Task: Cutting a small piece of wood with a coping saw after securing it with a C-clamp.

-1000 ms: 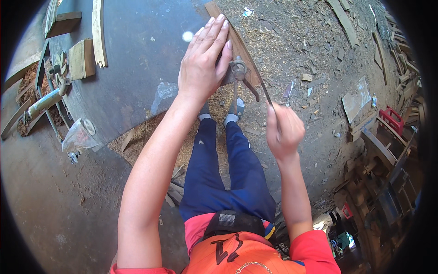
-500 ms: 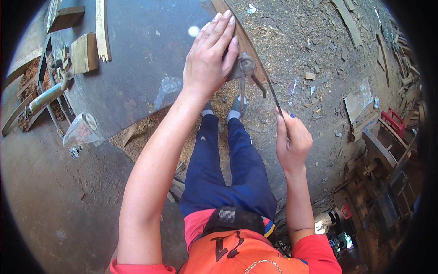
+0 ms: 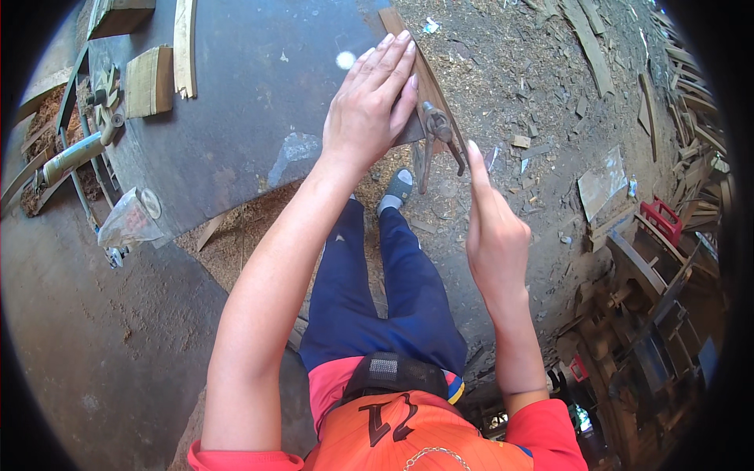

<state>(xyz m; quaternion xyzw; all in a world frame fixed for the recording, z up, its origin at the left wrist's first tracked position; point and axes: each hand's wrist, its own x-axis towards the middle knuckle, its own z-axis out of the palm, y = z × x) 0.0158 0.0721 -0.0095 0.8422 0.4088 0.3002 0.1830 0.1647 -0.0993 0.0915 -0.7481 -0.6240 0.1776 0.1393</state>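
Note:
My left hand (image 3: 371, 106) lies flat with its fingers stretched out and together, over a brown wooden strip (image 3: 426, 82) at the right edge of a dark tabletop. Beside its thumb, a rusty metal clamp (image 3: 437, 124) with a bent handle sits at the table's corner. Right of the clamp, my right hand (image 3: 499, 235) is closed, its index finger pointing forward along a thin dark blade-like tool (image 3: 455, 135). That tool runs along the strip's right side and is seen nearly edge-on. Its grip is hidden in my hand, so its exact kind is unclear.
On the dark tabletop (image 3: 228, 102), wooden blocks (image 3: 149, 82) and a pale slat (image 3: 184, 47) lie at the left. A plastic bag (image 3: 129, 220) hangs near a metal cylinder (image 3: 75, 161). Sawdust and scraps cover the floor at right, near a red plastic object (image 3: 661, 220).
My right hand has moved forward along the strip, and less of the dark tool shows ahead of it. My left hand stays on the wood. The whole view has shifted slightly.

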